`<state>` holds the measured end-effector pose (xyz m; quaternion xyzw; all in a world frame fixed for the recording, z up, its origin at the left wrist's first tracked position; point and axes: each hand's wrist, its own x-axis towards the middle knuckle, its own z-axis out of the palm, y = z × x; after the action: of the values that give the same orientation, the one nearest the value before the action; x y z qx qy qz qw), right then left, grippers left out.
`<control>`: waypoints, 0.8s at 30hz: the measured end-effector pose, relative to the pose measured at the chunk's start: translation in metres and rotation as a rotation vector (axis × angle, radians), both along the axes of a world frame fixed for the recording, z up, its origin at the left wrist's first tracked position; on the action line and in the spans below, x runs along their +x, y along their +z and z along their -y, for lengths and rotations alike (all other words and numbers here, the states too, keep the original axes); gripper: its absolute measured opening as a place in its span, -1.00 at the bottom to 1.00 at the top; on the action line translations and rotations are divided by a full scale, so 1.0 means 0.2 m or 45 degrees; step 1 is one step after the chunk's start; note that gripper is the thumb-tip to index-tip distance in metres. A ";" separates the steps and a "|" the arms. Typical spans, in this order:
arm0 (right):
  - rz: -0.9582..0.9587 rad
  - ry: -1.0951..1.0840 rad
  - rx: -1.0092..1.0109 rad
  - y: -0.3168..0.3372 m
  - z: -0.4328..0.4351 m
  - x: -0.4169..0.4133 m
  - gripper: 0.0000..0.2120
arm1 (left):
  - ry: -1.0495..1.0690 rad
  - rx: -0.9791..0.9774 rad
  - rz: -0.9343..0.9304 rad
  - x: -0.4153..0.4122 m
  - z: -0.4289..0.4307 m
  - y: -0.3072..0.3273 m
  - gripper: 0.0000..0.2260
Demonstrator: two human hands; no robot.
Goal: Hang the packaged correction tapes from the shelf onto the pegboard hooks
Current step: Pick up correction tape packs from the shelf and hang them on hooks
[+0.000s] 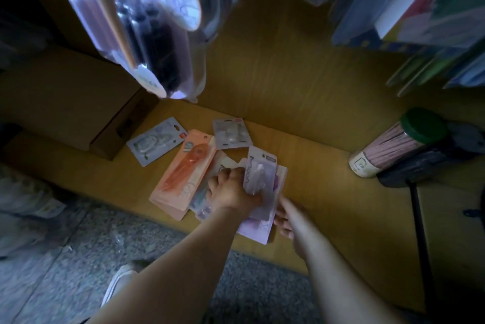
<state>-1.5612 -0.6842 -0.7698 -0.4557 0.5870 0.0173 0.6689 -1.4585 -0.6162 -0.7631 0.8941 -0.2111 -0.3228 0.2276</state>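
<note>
The step in hand looks like the pick-up: packs are being gathered off the low yellow wooden shelf (315, 163), and none shown here has reached a pegboard hook. The left hand (232, 191) has its grip closed on a lilac card-backed correction tape pack (261, 174), fingers curled round the near end, thumb side towards the pile. That pack sits at the front middle of the shelf, on top of a second lilac card (258, 230) and just beside a long peach-orange pack (183, 174). Its long axis runs from the near edge of the shelf towards the back, leaning a little right, and its labelled top end points away from the person; that is probably the hanging end, though no hole is clear. The right hand (284, 217) touches the right edge of the lower lilac card; whether its grip pinches the card or only steadies it I cannot tell. A grey-white pack (157, 141) and a small pale pack (231, 133) lie farther back, apart from the hands. The next move calls for lifting the held pack clear of the pile, turning its top end upward and finding a hook, none of which is plainly in sight.
</note>
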 end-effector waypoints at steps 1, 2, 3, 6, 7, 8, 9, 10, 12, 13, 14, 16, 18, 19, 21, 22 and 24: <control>0.018 -0.031 0.019 0.00 0.01 0.00 -0.60 | -0.006 -0.023 0.007 -0.01 0.00 -0.01 -0.36; 0.027 -0.052 0.026 0.00 0.02 -0.01 -0.57 | 0.001 -0.059 -0.010 -0.03 0.00 -0.01 -0.34; 0.021 -0.059 0.015 0.00 0.02 -0.01 -0.55 | 0.014 -0.110 -0.054 -0.04 0.01 -0.03 -0.33; 0.020 -0.094 0.025 -0.01 0.03 -0.04 -0.54 | 0.037 -0.251 -0.158 -0.11 0.01 -0.06 -0.26; 0.042 -0.121 0.057 -0.01 0.03 -0.05 -0.57 | 0.054 -0.281 -0.195 -0.13 0.01 -0.08 -0.23; 0.074 -0.139 0.096 -0.02 0.04 -0.06 -0.60 | 0.081 -0.315 -0.242 -0.15 0.00 -0.09 -0.20; 0.089 -0.140 0.131 -0.03 0.05 -0.08 -0.62 | 0.117 -0.355 -0.308 -0.16 0.00 -0.10 -0.16; 0.094 -0.137 0.153 -0.03 0.05 -0.09 -0.66 | 0.146 -0.416 -0.370 -0.17 -0.01 -0.10 -0.10; 0.123 -0.150 0.152 -0.04 0.05 -0.11 -0.75 | 0.230 -0.539 -0.500 -0.17 -0.02 -0.10 -0.04; 0.133 -0.168 0.148 -0.04 0.05 -0.11 -0.77 | 0.299 -0.593 -0.597 -0.17 -0.02 -0.09 -0.07; 0.147 -0.179 0.152 -0.04 0.05 -0.11 -0.81 | 0.369 -0.652 -0.685 -0.17 -0.02 -0.08 -0.16; 0.178 -0.205 0.195 -0.03 0.05 -0.11 -0.87 | 0.476 -0.745 -0.755 -0.15 -0.01 -0.08 -0.33; 0.218 -0.215 0.203 -0.01 0.07 -0.12 -0.81 | 0.567 -0.782 -0.817 -0.13 0.00 -0.08 -0.41; 0.229 -0.219 0.199 0.00 0.08 -0.12 -0.79 | 0.593 -0.794 -0.856 -0.13 0.00 -0.08 -0.45; 0.255 -0.194 0.186 0.02 0.08 -0.14 -0.83 | 0.617 -0.794 -0.941 -0.13 -0.01 -0.08 -0.56; 0.268 -0.179 0.157 0.04 0.08 -0.15 -0.80 | 0.611 -0.794 -0.970 -0.13 -0.01 -0.08 -0.54; 0.276 -0.171 0.096 0.06 0.08 -0.17 -0.72 | 0.569 -0.798 -1.038 -0.13 -0.02 -0.06 -0.59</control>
<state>-1.5945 -0.6998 -0.7572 -0.3889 0.5396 -0.0547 0.7447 -1.4843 -0.6129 -0.7749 0.6095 0.0027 -0.5080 0.6086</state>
